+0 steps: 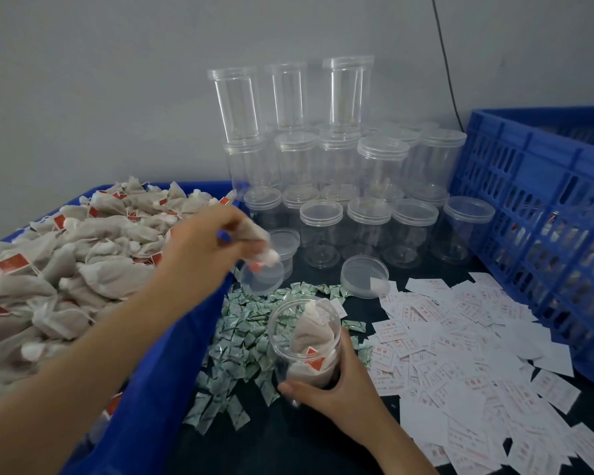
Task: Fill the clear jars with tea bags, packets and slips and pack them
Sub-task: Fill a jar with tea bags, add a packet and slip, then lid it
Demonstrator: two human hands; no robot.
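Low in the centre of the head view, the right hand (333,385) is wrapped round an open clear jar (304,332) that holds a few tea bags. At mid-frame the left hand (203,241) pinches one blurred tea bag (256,240). The blue bin (151,389) on the left is heaped with more tea bags (66,255). Green packets (240,334) and white slips (460,337) lie around the jar. Empty lidded jars (340,166) are stacked behind it, and a blue crate (528,200) stands on the right.

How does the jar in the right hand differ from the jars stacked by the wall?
The held jar is open, with no lid; the stacked jars wear lids. The held jar holds tea bags; the stacked jars look empty. The held jar sits in the right hand's grip; the stacked jars stand untouched. Both are clear plastic.
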